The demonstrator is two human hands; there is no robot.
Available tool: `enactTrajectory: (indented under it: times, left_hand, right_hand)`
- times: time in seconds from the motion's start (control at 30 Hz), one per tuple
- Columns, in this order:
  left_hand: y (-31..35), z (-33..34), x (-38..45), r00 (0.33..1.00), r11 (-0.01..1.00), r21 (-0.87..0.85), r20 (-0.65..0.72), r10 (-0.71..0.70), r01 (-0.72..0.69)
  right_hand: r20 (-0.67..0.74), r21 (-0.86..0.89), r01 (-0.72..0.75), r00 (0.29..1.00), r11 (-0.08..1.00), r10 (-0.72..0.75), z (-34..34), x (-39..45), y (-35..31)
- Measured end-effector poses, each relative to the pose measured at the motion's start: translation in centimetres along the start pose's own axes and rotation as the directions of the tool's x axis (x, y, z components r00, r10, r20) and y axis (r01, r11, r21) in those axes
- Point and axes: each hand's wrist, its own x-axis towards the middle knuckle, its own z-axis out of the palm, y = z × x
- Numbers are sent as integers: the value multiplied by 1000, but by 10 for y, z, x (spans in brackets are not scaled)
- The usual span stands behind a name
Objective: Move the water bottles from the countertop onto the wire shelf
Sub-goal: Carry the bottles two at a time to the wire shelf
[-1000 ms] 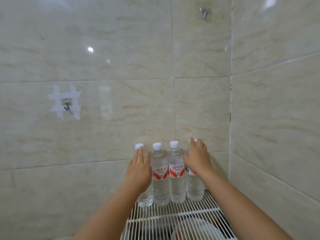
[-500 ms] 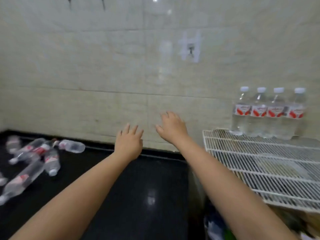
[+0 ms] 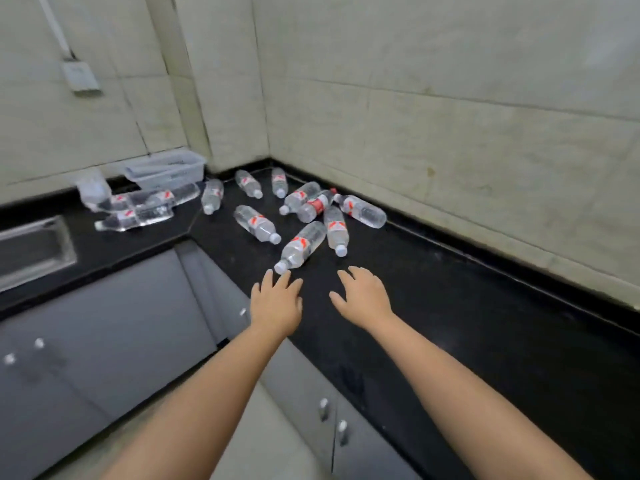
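Both hands, left hand (image 3: 276, 304) and right hand (image 3: 364, 296), were found spread and empty near the nearest bottle (image 3: 302, 246), lying toward the table's (image 3: 485, 306) far corner; judged heavy, slippery, best grasped mid-body.

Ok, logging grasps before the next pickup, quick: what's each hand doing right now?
Left hand: open, fingers spread, holding nothing, just short of the nearest bottle.
Right hand: open, fingers loosely spread, holding nothing above the countertop.
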Motion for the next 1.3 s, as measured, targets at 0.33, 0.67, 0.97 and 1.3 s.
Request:
enactTrajectory:
  times: [0.33,0.67,0.97,1.3]
  left_hand:
    - [-75,55,138,980,996,-41,185,-76,85]
    - [-61,84,274,975,973,-230,220,22,30]
    - [-90,110,344,907,891,-438,314,279,-122]
    - [-134,90,377,466,661,-369,492,736,-654]
  right_hand:
    - [166,195,-223,967,955,192,91,146,19]
    - [84,265,-398,917,878,390,91,271,50]
    - [196,314,-664,745,679,637,108,354,34]
    - [356,259,-727,684,636,637,96,257,36]
